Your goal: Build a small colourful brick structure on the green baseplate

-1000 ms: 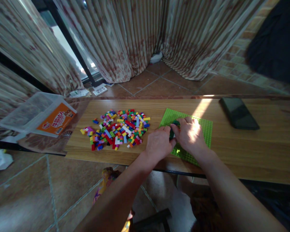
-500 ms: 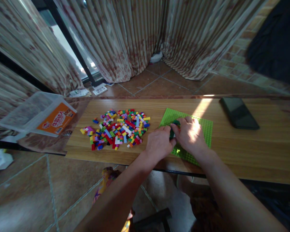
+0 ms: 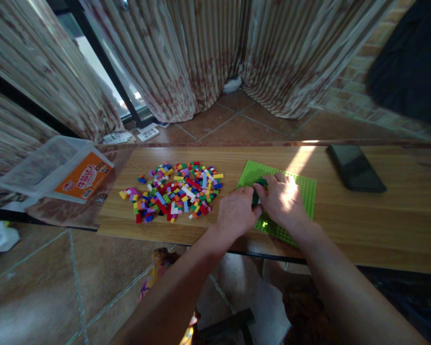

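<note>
Where it shows, lime-green baseplate (image 3: 255,172), flat, closely studded

The left hand (image 3: 237,211) and the right hand (image 3: 283,201) are close together over a green board (image 3: 309,199), their fingers at a dark piece (image 3: 255,197), which is mostly hidden. To the left, many colourful bricks (image 3: 179,191) lie loosely on the wooden table (image 3: 380,225). A black phone (image 3: 355,167) lies to the right. Beyond the table's left end there is a clear box (image 3: 46,167) with an orange label (image 3: 84,177).
</note>
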Available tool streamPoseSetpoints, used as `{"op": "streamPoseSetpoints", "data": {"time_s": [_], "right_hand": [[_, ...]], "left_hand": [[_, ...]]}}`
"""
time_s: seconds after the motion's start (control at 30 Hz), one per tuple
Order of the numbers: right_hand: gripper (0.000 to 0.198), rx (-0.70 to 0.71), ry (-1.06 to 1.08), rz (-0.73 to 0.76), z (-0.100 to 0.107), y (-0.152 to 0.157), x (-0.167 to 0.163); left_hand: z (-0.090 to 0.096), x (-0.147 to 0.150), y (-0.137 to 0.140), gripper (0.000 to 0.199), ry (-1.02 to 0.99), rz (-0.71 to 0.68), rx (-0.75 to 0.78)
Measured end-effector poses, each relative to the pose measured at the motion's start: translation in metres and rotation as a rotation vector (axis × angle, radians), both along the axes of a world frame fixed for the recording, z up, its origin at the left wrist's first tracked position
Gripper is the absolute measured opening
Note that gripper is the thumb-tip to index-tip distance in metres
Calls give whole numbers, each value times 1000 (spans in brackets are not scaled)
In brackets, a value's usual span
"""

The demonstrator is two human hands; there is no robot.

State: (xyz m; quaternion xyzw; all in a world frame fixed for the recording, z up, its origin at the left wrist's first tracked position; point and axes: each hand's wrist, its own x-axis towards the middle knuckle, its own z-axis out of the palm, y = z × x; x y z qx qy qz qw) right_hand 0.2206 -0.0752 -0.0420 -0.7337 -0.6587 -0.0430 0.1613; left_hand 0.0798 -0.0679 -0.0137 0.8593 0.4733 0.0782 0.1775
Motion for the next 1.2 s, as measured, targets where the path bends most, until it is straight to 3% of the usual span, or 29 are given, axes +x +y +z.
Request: {"op": "streamPoseSetpoints", "data": {"time_s": [1.2], "right_hand": [[36,3,-12,-3,2,-2,-3]], "left_hand": [[2,1,0,26,0,9,-33]]}}
